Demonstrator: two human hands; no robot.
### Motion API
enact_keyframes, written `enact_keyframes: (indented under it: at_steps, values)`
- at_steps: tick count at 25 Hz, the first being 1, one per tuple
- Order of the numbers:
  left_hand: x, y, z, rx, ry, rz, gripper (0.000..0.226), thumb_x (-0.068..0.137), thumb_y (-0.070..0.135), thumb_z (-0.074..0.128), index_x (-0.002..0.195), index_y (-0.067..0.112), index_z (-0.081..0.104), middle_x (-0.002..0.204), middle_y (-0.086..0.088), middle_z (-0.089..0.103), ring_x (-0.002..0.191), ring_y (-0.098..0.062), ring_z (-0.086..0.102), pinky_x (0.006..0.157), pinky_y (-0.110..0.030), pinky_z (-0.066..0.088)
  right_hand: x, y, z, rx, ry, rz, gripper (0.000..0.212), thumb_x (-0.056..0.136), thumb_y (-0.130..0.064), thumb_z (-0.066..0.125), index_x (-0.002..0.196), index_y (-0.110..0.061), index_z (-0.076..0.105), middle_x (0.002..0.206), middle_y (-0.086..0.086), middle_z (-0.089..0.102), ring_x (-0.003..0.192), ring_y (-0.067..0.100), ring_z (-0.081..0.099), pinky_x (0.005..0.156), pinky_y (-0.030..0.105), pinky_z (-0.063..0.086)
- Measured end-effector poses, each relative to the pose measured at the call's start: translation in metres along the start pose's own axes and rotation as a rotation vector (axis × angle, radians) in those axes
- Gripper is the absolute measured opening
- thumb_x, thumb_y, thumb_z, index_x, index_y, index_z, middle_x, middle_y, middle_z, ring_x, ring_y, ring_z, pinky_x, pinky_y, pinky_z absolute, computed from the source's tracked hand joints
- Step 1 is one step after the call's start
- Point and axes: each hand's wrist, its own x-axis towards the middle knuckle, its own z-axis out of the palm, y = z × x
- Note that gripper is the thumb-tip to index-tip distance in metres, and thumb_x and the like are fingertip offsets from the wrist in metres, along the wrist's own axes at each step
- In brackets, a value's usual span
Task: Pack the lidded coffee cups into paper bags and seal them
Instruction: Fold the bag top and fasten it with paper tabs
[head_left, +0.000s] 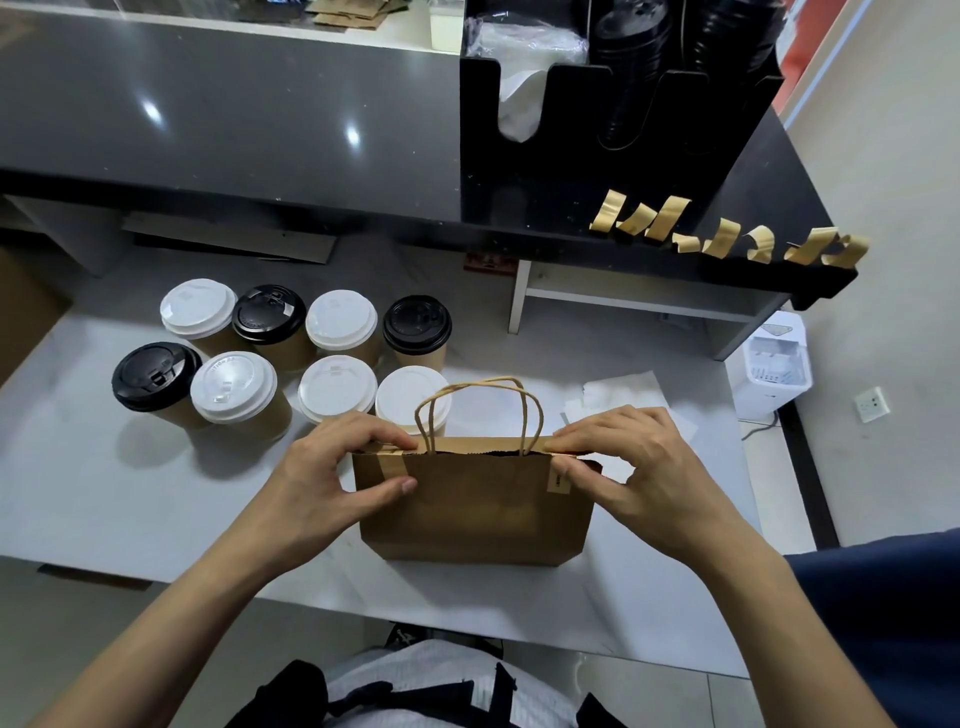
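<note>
A brown paper bag (475, 506) with twisted paper handles stands upright on the white table (104, 493), its mouth pressed nearly closed. A strip of brown tape (392, 464) folds over its top left corner. My left hand (332, 470) pinches that corner, fingers on the far side and thumb on the near face. My right hand (636, 465) pinches the top right corner, where a second tape strip (557, 479) hangs down the near face. Whatever is inside the bag is hidden. Several lidded kraft cups (234, 387), with white or black lids, stand in two rows behind and left of the bag.
Several cut tape strips (727, 228) hang from the edge of the dark raised counter at the back right. A black organiser (597, 104) holds stacked lids and napkins. White paper sheets (623, 395) lie right of the bag. A white appliance (776, 364) stands on the floor.
</note>
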Motion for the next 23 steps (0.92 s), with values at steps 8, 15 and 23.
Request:
enact_keyframes:
  at_steps: [8,15,23]
  values:
    - [-0.002,-0.002,0.0,-0.015,0.004,-0.001,0.031,0.079,0.037,0.08,0.109,0.037,0.071,0.115,0.013,0.069,0.117,-0.018,0.061,0.096,-0.033,0.049,-0.006,0.008,0.001,0.117,-0.073,0.116,0.041,0.075,-0.056,0.079,0.112,-0.041,0.071,0.116,-0.031,0.065,0.121,-0.004,0.052,0.103,0.036,0.038]
    - [-0.004,-0.004,0.001,-0.017,0.025,-0.002,0.04,0.08,0.038,0.085,0.116,0.039,0.067,0.121,0.015,0.066,0.12,-0.015,0.06,0.099,-0.029,0.048,-0.011,0.006,0.003,0.147,-0.061,0.182,0.065,0.074,-0.057,0.082,0.133,-0.045,0.058,0.132,-0.032,0.056,0.129,-0.003,0.046,0.109,0.033,0.038]
    - [-0.021,-0.018,0.016,-0.19,0.029,-0.182,0.102,0.066,0.035,0.095,0.15,0.047,0.038,0.146,0.017,0.051,0.136,-0.004,0.048,0.11,-0.028,0.041,-0.04,0.002,0.03,0.495,-0.141,0.439,0.12,0.064,-0.048,0.093,0.151,-0.064,0.012,0.158,-0.029,0.03,0.144,-0.007,0.031,0.119,0.033,0.03]
